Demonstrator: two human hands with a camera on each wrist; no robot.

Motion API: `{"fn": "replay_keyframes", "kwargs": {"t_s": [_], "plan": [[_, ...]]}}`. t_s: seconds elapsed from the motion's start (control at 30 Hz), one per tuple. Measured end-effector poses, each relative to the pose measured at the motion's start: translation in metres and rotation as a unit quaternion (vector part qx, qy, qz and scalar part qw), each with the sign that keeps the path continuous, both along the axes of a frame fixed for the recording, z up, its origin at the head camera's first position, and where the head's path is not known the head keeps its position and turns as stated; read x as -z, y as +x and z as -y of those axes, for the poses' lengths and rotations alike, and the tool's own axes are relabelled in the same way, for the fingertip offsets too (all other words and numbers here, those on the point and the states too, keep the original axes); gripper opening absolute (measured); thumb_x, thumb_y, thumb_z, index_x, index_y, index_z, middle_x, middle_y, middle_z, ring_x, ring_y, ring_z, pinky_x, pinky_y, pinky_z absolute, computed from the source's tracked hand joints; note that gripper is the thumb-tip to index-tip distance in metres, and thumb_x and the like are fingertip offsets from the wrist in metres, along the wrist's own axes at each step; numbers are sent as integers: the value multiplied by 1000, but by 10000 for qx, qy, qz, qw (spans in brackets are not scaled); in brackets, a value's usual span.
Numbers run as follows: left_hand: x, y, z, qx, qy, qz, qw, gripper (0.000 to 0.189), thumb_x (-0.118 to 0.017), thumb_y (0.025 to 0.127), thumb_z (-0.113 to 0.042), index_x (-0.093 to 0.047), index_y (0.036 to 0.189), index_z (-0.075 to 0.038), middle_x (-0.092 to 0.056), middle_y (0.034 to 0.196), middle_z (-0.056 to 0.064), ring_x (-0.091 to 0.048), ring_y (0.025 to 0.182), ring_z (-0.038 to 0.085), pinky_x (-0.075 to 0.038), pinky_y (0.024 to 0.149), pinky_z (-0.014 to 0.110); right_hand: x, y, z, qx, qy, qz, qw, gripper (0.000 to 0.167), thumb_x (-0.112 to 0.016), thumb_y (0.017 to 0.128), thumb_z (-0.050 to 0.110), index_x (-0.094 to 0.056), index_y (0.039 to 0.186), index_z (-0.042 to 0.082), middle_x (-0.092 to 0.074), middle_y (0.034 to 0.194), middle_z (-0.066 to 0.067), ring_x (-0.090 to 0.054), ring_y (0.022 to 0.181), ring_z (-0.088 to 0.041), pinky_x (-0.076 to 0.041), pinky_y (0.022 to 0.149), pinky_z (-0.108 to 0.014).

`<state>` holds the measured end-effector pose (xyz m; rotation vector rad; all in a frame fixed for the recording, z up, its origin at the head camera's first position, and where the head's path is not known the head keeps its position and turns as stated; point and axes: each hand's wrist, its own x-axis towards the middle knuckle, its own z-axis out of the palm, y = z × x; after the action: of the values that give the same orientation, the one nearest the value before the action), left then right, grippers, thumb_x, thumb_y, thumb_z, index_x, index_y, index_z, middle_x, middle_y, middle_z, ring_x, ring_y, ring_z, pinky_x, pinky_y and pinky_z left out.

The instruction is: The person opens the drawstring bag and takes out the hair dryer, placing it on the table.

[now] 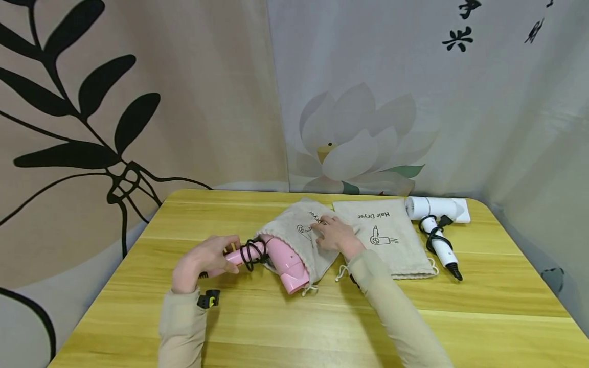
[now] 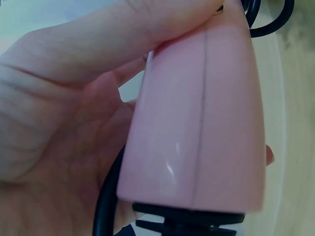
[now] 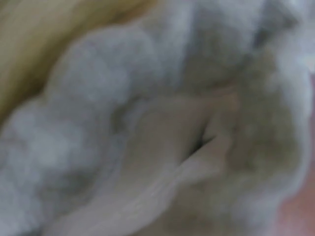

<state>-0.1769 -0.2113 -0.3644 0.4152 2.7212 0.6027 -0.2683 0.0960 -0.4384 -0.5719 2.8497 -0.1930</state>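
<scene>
My left hand (image 1: 213, 258) grips the pink handle of a hair dryer (image 1: 287, 260), whose black cord (image 1: 253, 253) is wound round the handle. In the left wrist view the thumb lies over the handle (image 2: 192, 123), fingers behind it. The dryer's head is partly inside a beige drawstring bag (image 1: 294, 220); its nozzle and handle stick out at the opening. My right hand (image 1: 338, 236) is on top of this bag and pinches its cloth. The blurred right wrist view has thumb and finger close together among cloth folds (image 3: 113, 64).
A second beige bag (image 1: 386, 250), printed "Hair Dryer", lies flat to the right, close by the right forearm. Beyond it is a white hair dryer (image 1: 437, 208) with its handle and wound black cord. Everything is on a wooden table (image 1: 276, 337) before a curtain (image 1: 221, 102).
</scene>
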Motion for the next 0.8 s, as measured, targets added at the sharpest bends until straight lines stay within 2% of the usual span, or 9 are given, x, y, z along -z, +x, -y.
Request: {"fn": "replay_keyframes", "kwargs": {"t_s": [0.63,0.67,0.8], "plan": [[-4,3,1,7,15,26,10000,36,-81,73,-17,-58,100,-11,-64,101,9,-55,91,23,-48,74,38,0,-2,-1,-33,58,19,10000,49,-53,95,33,-44,142,27,-34,153,-9,-32,140,-34,-39,103,-58],[-4,3,1,-17,21,47,10000,35,-80,73,-17,-58,100,-11,-64,101,9,-55,91,23,-48,74,38,7,-5,-3,-122,47,-120,9998,49,-52,95,36,-44,142,28,-34,153,-10,-33,139,-34,-40,103,-58],[-1,1,0,-72,27,112,9999,35,-79,75,-19,-58,101,-11,-63,100,10,-56,91,23,-48,74,37,8,-4,-5,-187,-13,-185,9997,48,-55,94,33,-46,141,24,-37,151,-11,-34,138,-34,-39,104,-57]]}}
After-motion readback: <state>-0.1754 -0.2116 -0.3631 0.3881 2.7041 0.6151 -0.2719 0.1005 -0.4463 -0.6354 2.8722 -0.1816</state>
